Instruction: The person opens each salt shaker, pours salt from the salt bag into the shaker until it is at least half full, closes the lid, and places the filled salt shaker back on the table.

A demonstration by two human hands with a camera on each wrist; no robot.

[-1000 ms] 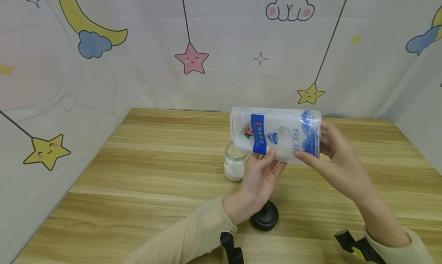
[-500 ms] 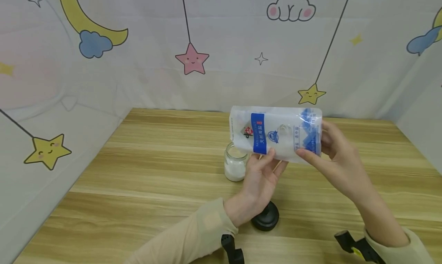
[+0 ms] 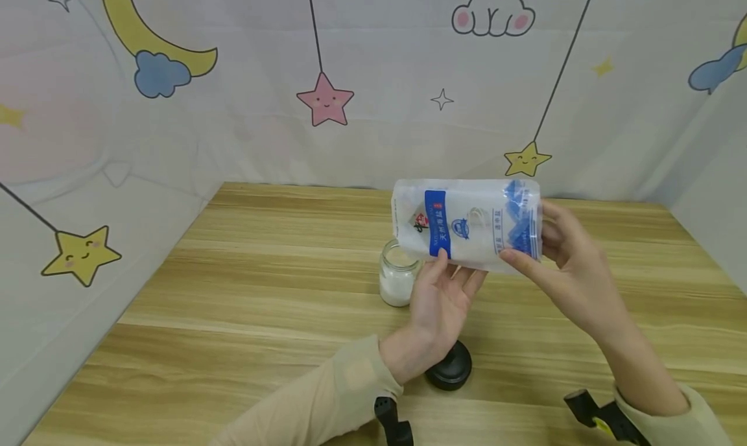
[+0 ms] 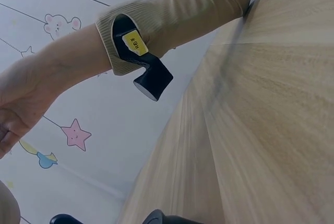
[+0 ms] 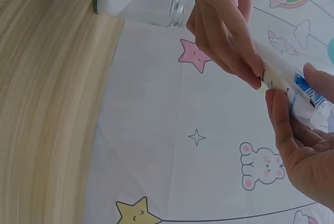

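A white and blue bag of sea salt (image 3: 475, 225) is held sideways above the table, its printed front facing me. My right hand (image 3: 574, 271) grips the bag's right end, thumb in front and fingers behind. Lower down, my left hand (image 3: 440, 303) holds the bottom edge, thumb on the printed side and fingers beneath. In the right wrist view both hands' fingers meet the narrow underside of the bag (image 5: 287, 85). Just behind the left hand stands an uncapped glass jar (image 3: 398, 284) of white grains, partly covered by bag and hand.
A round black lid (image 3: 449, 368) lies on the wooden table (image 3: 262, 271) below the left wrist, partly hidden by it. Black wrist cameras are strapped at both sleeves. A cartoon-printed cloth (image 3: 379, 148) hangs behind the table.
My left thumb has slid a little left along the bag's lower edge. The bag has tipped slightly; the right hand keeps its grip, and jar and lid stay put.
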